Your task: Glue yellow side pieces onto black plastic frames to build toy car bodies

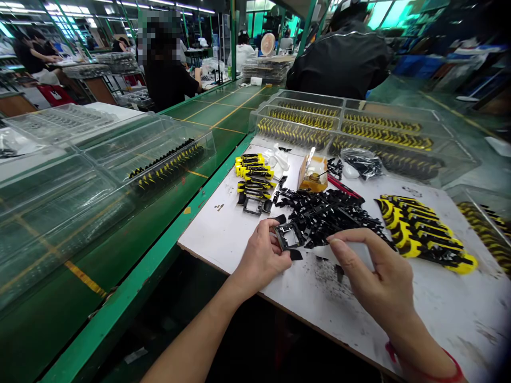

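Observation:
My left hand point(265, 255) is closed on a black plastic frame point(290, 235) with a square opening, held above the front part of the white work board point(223, 234). To its right, my right hand point(369, 271) has thumb and index finger pinched together; whatever they hold, if anything, is too small to make out. Beyond both hands lies a heap of small black parts point(331, 213). Yellow and black pieces point(255, 170) stand in a row at the board's back left, with another black frame point(254, 205) at the near end.
Yellow-and-black parts point(423, 234) are lined up at the right. An amber container point(314, 175) and a red tool point(344, 187) lie behind the heap. Clear trays point(339, 125) stand at the back; another tray point(99, 175) rests on the green conveyor point(131, 255). People sit beyond.

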`<state>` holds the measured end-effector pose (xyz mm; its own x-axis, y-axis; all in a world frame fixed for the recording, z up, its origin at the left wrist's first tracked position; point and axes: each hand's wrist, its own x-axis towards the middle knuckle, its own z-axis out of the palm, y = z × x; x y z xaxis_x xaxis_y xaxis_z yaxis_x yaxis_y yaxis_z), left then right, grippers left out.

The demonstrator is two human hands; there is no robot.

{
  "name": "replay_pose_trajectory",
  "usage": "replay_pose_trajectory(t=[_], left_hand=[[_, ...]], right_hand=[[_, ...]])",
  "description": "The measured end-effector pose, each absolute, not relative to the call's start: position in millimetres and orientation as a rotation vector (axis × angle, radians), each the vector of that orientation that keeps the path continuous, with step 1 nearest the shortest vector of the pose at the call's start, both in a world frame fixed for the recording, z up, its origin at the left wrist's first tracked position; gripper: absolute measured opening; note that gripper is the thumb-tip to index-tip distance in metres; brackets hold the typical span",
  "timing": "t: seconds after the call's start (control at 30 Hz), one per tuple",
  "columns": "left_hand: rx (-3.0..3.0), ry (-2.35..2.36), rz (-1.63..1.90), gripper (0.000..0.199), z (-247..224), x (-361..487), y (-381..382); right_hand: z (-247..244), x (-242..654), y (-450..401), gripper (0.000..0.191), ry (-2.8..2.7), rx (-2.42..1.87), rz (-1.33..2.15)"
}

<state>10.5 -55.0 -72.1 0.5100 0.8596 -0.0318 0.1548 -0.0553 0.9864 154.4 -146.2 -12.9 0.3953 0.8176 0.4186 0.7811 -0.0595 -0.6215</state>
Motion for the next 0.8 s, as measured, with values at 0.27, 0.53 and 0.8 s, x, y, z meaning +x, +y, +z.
replay_pose_trajectory(t=[0.27,0.53,0.8], left_hand=[[1.564,0.904,0.749,0.057,-74,10,-56],[1.566,0.902,0.732,0.056,-75,10,-55],[1.577,0.899,0.691,0.058,-69,9,-56]], right_hand=[[-12,150,-146,0.014,-1.407,-1.837,0.098],[-16,158,-144,0.014,-1.463,-1.774,-0.027],[-17,162,-142,0.02,-1.293,-1.766,-0.133]])
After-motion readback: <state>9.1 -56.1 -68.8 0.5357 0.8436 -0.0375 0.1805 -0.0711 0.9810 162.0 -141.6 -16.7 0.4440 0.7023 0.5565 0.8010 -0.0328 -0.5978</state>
